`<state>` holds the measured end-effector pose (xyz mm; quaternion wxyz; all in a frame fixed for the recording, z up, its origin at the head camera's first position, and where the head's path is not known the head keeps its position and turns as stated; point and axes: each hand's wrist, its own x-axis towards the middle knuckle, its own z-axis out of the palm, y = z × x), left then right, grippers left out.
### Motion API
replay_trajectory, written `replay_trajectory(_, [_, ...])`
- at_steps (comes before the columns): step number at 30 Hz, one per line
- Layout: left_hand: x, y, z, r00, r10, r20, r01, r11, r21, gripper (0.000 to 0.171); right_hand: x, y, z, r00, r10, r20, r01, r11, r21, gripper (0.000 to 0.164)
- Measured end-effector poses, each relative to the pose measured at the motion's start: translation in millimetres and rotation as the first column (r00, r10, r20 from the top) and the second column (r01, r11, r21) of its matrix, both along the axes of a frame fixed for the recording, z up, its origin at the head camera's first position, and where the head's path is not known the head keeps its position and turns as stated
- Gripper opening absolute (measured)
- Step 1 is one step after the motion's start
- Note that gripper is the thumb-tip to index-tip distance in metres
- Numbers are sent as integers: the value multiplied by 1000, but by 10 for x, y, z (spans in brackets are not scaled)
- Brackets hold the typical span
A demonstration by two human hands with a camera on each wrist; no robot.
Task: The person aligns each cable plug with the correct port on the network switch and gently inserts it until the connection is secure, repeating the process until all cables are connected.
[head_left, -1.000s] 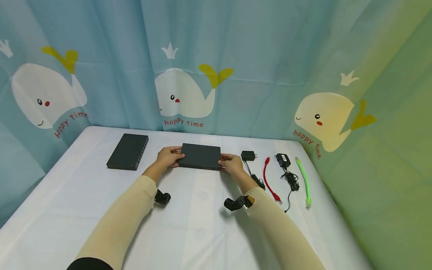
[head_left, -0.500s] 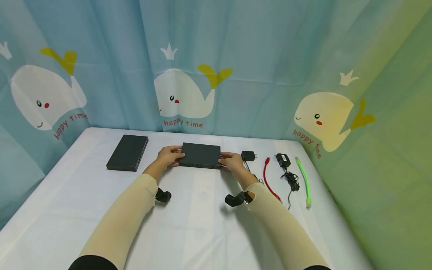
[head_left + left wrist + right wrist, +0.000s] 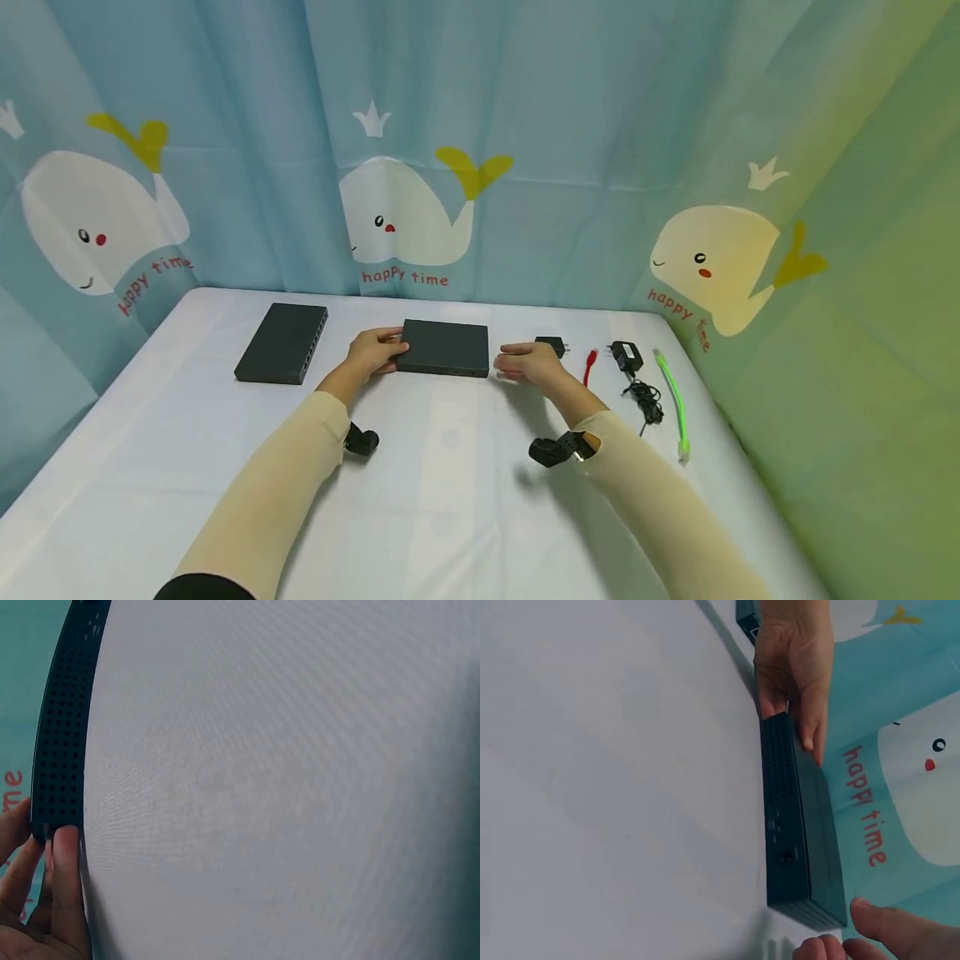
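Head view: the left hand (image 3: 369,352) grips a black box (image 3: 444,348) — the right hand (image 3: 528,363), fingers loose, is just beside it.

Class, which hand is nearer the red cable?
Right. In the head view, the right hand is left of the red cable, near the black box between the hands; the left hand is farther left, gripping that box's left end.

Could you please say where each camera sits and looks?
Head: on the head, looking forward and down at the table; left hand, right hand and sleeves show.
Left wrist: mounted there, facing table and network switch; left hand shows.
Right wrist: mounted there, facing that switch; both hands show.
Wrist views share switch and left hand.
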<state>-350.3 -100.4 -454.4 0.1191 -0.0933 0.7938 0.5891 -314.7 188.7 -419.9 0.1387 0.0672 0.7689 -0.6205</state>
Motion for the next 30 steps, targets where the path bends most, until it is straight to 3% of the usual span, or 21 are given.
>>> replay_trajectory(7, [6, -26, 10, 1000, -5, -1, 5, 1000, -6, 53, 137, 280, 114, 992, 122, -15, -117, 974, 193, 49])
replay_trajectory(15, [21, -7, 5, 1000, -12, -1, 12, 1000, -12, 52, 345, 514, 166, 985, 157, 78, -173, 941, 291, 43])
replay_trajectory(25, [21, -16, -1, 1000, -23, -5, 23, 1000, 7, 53, 547, 684, 178, 941, 313, 129, -338, 881, 331, 36])
replay_trajectory(30, [24, -11, -3, 1000, -27, -10, 27, 1000, 7, 52, 599, 696, 155, 917, 380, 122, -395, 822, 410, 31])
